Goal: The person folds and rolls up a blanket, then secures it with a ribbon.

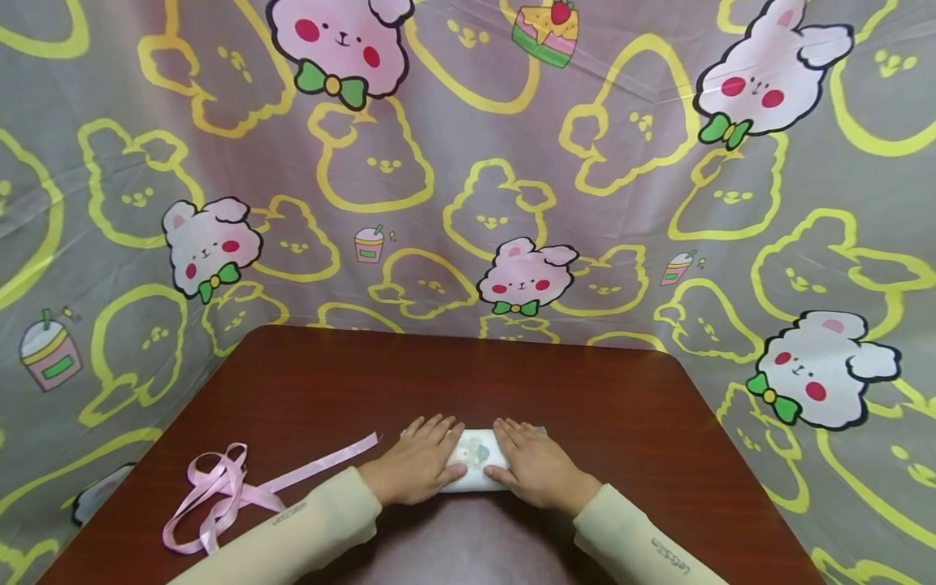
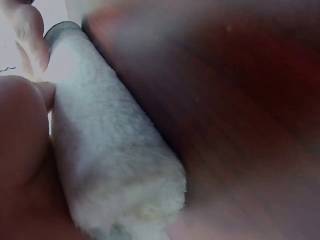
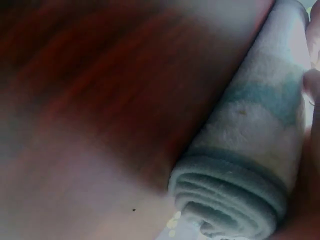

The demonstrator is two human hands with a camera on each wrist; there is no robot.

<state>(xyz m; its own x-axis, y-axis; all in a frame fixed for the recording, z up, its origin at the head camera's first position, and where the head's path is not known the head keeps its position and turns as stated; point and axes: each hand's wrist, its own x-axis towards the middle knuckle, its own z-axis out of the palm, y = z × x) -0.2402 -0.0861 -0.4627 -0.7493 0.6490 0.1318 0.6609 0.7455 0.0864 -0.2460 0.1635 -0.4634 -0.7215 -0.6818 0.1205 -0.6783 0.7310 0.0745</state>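
A rolled-up towel (image 1: 475, 455), white with a small pale motif, lies crosswise on the table in front of me. My left hand (image 1: 417, 463) rests on its left part, fingers stretched forward over the top and thumb along the near side. On the right part, my right hand (image 1: 544, 467) lies the same way. Both thumbs point inward, with the towel's middle showing between them. The right wrist view shows the towel's end (image 3: 225, 200) as a spiral of grey-green edged layers. In the left wrist view, the fluffy white roll (image 2: 110, 130) runs beside the hand.
Left of the hands, a loosely tangled pink ribbon (image 1: 322, 464) lies on the table, one straight tail reaching toward the left hand. The dark reddish-brown table (image 1: 468, 374) has rounded far corners. A grey curtain (image 1: 439, 130) with cartoon rabbits hangs behind it and at both sides.
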